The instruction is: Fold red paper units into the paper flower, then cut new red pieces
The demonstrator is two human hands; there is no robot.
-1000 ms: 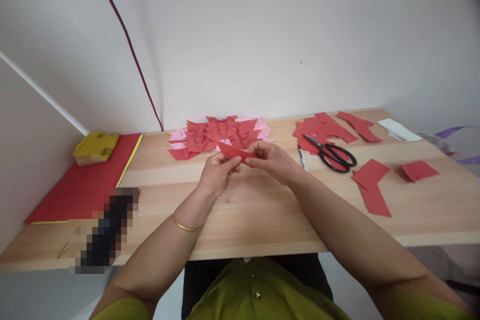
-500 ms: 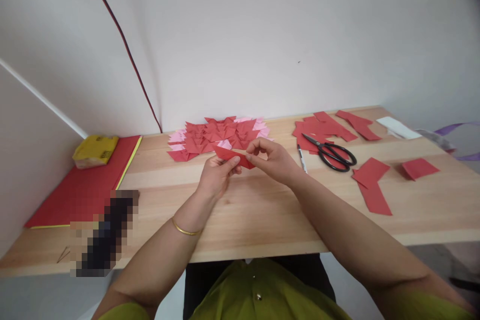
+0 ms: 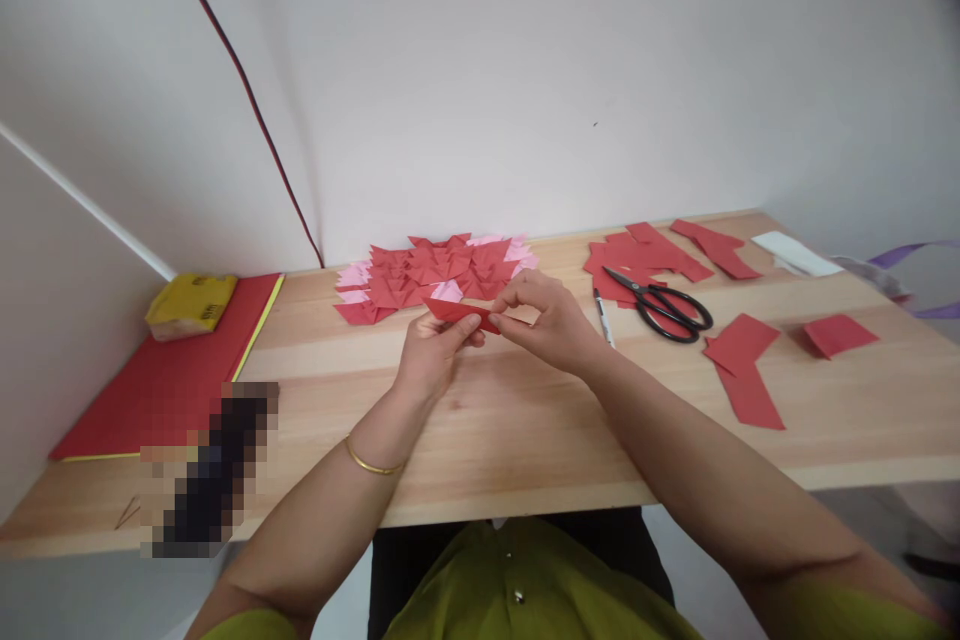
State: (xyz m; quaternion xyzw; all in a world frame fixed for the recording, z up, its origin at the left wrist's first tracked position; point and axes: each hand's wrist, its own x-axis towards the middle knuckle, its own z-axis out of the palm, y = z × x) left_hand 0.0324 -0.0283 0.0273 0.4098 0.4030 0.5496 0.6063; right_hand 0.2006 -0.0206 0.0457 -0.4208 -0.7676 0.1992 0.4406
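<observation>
Left grip (image 3: 431, 345) clamps folded red paper (image 3: 454, 310), thumb on top; right grip (image 3: 544, 320) pinches its right end. Paper sits between the two, over the counter (image 3: 480, 465). Risk, my read: off-angle pressure from the right pinch skews a crease; a tug against the left thumb could tear it; a slack left thumb would let layers slip. Pile (image 3: 442, 265) of red and pink folds is just beyond the paper, so a forward shove likely scatters it. Pen (image 3: 604, 318) near right grip, on its right, may roll if knocked. Scissors (image 3: 642, 291) farther right, partly over red pieces (image 3: 664, 250): snag risk. Dark item (image 3: 217, 480) left of left grip, pixelated, can't identify. Nothing between grips but paper.
</observation>
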